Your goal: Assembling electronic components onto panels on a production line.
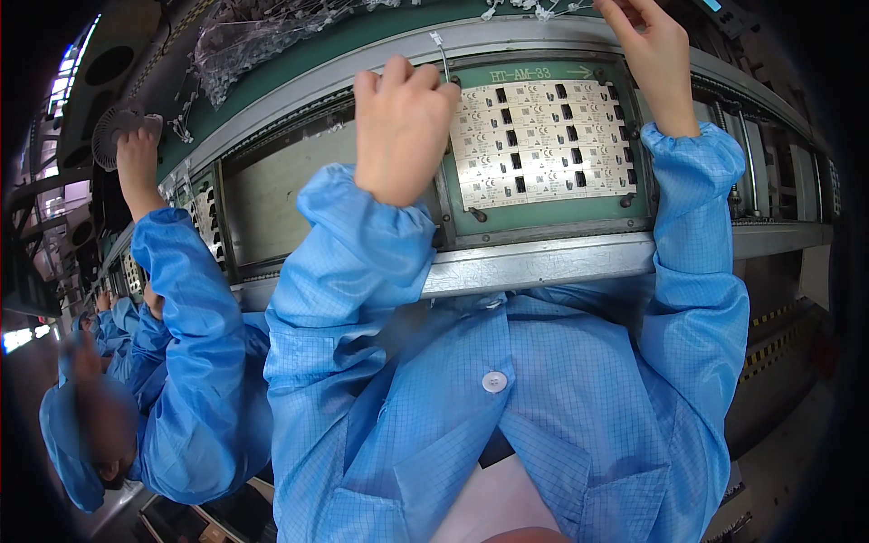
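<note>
My left hand [403, 127] is closed, its knuckles upward, over the left edge of a green carrier board [561, 215]. A short wire lead with a white connector [437, 40] sticks up beside its fingertips, which are partly hidden. On the board lies a panel of white circuit boards [543, 145] in rows, each with black parts. My right hand [656, 68] reaches beyond the board's far right corner. Its thumb and fingers pinch at the picture's top edge, by thin wires with white connectors [544, 11].
The board rides on a conveyor with metal rails [543, 264]. Clear plastic bags [258, 45] of white leads lie on the green bench beyond. At left, a co-worker in blue [190, 362] reaches toward a small round fan [116, 136]. Another carrier [206, 217] stands farther left.
</note>
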Motion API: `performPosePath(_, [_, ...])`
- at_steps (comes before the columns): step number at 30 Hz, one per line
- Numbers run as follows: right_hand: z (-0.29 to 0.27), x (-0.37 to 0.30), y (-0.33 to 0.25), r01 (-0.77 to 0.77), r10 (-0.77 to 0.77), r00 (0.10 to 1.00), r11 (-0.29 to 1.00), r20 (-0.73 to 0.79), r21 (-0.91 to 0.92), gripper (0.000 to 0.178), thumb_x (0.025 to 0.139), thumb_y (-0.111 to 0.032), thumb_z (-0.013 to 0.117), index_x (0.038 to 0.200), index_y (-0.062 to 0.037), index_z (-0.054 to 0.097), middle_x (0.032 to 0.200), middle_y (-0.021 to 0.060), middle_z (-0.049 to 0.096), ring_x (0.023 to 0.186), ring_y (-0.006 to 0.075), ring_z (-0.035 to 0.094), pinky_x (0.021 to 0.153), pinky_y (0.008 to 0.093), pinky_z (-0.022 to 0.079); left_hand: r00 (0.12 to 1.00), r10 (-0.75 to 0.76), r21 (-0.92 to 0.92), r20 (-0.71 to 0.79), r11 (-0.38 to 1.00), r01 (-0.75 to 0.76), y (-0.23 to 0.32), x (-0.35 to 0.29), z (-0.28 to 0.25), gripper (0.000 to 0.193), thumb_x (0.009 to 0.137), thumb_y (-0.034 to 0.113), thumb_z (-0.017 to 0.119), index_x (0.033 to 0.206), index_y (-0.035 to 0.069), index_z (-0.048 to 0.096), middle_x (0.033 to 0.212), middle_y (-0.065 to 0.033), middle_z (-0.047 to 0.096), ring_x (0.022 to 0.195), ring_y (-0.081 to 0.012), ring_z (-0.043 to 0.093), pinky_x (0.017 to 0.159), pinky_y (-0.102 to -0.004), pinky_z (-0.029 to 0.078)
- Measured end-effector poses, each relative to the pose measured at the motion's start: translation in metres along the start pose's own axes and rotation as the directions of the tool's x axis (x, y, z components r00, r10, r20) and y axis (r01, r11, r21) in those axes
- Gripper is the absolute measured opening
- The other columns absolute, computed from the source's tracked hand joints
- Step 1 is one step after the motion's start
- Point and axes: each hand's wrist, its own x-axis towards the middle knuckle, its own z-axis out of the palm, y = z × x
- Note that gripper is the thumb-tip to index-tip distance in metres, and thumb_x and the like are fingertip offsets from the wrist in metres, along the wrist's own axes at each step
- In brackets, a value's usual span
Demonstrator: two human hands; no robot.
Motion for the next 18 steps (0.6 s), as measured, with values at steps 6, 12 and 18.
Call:
performPosePath(6, [0.0, 0.0, -0.001, 0.013, -0.012, 1.0, 1.0, 0.016, -0.023, 0.012, 0.09, -0.004, 0.067, 0.098, 0.0042, 0.067, 0.076, 0.0066, 0.067, 0.069, 0.0092, 0.06, 0.062, 0.0248, 0.046, 0.999, 0.004, 0.048, -0.039, 0.999, -0.002, 0.0, -0.001, 0.003, 0.004, 0.073, 0.009, 0.066, 0.074, 0.011, 0.069, 0.082, -0.0002, 0.063, 0.091, -0.0233, 0.057, 0.079, -0.0416, 0.038])
performPosePath(12, [0.0, -0.001, 0.002, 0.024, -0.024, 1.0, 1.0, 0.011, -0.019, 0.013, 0.09, -0.004, 0.067, 0.099, 0.004, 0.067, 0.077, 0.007, 0.068, 0.07, 0.0096, 0.061, 0.062, 0.0252, 0.047, 0.999, 0.039, 0.091, -0.023, 0.995, -0.037, 0.004, 0.0, 0.001, 0.003, 0.073, 0.011, 0.066, 0.074, 0.012, 0.069, 0.082, -0.0003, 0.062, 0.091, -0.0225, 0.056, 0.079, -0.0417, 0.039])
performPosePath(18, [0.003, 0.0, 0.001, 0.036, -0.037, 0.999, 0.999, 0.027, 0.023, 0.014, 0.09, -0.005, 0.066, 0.1, 0.0045, 0.067, 0.078, 0.0078, 0.068, 0.072, 0.0108, 0.062, 0.064, 0.0258, 0.049, 0.997, 0.071, 0.127, 0.02, 0.989, -0.073, 0.005, 0.001, -0.004, 0.003, 0.073, 0.012, 0.066, 0.073, 0.012, 0.069, 0.083, -0.0008, 0.061, 0.092, -0.0221, 0.056, 0.081, -0.0411, 0.04])
